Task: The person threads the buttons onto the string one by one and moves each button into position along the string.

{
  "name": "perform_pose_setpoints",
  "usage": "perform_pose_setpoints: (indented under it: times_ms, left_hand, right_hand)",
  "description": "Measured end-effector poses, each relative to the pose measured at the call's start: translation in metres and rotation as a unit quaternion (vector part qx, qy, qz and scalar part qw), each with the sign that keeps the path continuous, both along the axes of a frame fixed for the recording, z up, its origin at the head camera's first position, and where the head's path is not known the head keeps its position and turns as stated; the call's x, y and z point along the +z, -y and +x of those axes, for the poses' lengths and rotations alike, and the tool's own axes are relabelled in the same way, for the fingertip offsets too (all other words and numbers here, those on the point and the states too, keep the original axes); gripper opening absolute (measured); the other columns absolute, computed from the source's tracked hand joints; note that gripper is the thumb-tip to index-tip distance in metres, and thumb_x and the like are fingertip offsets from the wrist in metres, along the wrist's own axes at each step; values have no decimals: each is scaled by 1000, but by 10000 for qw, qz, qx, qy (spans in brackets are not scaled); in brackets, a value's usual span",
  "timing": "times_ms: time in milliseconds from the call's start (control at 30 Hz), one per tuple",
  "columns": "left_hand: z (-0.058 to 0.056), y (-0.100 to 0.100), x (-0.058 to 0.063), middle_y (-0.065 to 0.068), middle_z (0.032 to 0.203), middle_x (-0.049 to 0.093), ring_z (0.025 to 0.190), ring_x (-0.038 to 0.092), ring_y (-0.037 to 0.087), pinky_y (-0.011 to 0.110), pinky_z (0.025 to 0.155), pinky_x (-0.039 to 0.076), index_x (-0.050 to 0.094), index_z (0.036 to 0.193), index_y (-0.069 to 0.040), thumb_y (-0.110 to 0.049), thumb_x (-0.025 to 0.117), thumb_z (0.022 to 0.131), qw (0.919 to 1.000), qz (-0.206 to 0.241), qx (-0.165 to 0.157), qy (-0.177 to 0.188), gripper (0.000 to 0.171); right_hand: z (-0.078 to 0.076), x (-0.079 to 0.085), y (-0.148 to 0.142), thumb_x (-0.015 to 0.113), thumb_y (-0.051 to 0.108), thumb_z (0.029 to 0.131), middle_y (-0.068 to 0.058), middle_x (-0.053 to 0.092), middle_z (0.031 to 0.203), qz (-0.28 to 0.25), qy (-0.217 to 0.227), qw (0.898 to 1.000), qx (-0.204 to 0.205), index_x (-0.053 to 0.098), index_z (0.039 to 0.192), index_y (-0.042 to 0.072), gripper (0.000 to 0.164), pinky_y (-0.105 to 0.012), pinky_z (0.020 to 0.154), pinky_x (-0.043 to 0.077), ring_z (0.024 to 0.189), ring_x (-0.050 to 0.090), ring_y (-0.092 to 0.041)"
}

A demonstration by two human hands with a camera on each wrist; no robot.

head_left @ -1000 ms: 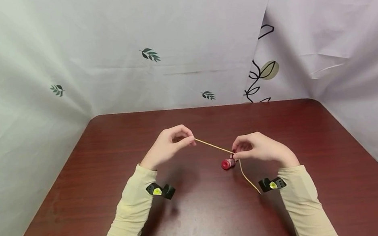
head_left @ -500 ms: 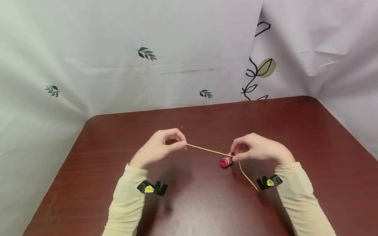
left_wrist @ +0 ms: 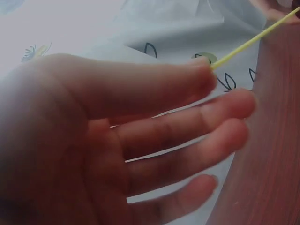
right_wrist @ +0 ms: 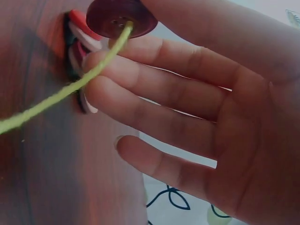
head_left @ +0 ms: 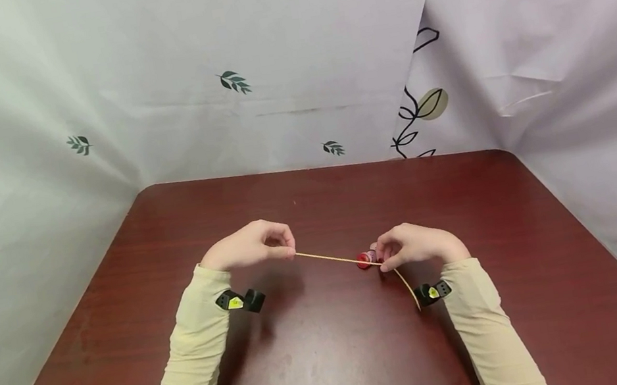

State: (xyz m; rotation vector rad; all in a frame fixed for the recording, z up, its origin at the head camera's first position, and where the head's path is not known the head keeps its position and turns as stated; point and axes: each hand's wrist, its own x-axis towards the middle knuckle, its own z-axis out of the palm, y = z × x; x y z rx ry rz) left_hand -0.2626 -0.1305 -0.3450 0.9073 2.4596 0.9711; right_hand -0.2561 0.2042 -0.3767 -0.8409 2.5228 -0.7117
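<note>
A yellow string (head_left: 333, 258) runs nearly straight between the two hands. Thumb and index finger of my left hand (head_left: 247, 247) pinch one end of it, while the other fingers of that hand are spread in the left wrist view. My right hand (head_left: 423, 245) holds a dark red button (right_wrist: 104, 19) at its rim, and the string passes through a hole in it. The string's free end hangs below the right hand towards the wrist. Beyond the right fingertips, a small group of red, pink and dark buttons (head_left: 363, 260) lies on the table, partly hidden by the hand.
Both hands are above a dark reddish wooden table (head_left: 333, 355). Pale cloth (head_left: 178, 119) with leaf prints hangs around its back and sides. A black camera mount (head_left: 254, 300) sits on the left wrist and another mount (head_left: 427, 294) on the right.
My left hand has moved left and lower, away from the right hand. The string between the hands has lengthened, and the hanging tail has shortened. The right hand keeps its hold on the button.
</note>
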Motion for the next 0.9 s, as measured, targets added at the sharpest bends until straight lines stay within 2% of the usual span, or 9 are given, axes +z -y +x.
perform_pose_setpoints:
  times_ms: [200, 400, 667, 900]
  left_hand:
    - [0, 4, -3, -2, 78, 63, 75, 56, 15, 28, 71, 43, 63, 82, -17, -16, 67, 89, 9993, -326, -162, 64, 8]
    - [0, 8, -2, 6, 79, 64, 72, 53, 10, 26, 70, 43, 63, 81, -17, -14, 66, 88, 9982, -522, -273, 87, 9]
    - [2, 12, 1, -1, 74, 61, 68, 52, 9, 24, 68, 42, 63, 80, -17, -15, 66, 88, 9942, -917, -521, 185, 9]
    - [1, 12, 1, -2, 71, 60, 64, 48, 5, 22, 63, 40, 62, 78, -11, -11, 68, 87, 9875, -1172, -827, 649, 10]
  right_hand:
    - [-3, -5, -1, 77, 18, 81, 2, 68, 80, 109, 97, 9999, 84, 67, 91, 5, 19, -22, 72, 47, 75, 60, -4]
    - [-4, -7, -1, 77, 16, 81, 2, 68, 79, 124, 292, 9994, 98, 67, 89, 6, 16, -22, 71, 46, 73, 58, -5]
    - [-6, -11, -3, 74, 12, 81, 3, 66, 70, 187, 704, 9971, 216, 64, 87, 6, 13, -20, 68, 43, 66, 54, -4]
    - [-6, -13, -6, 73, 8, 81, -9, 65, 64, 69, 996, 9948, 210, 63, 88, 2, 14, -19, 61, 42, 61, 55, -8]
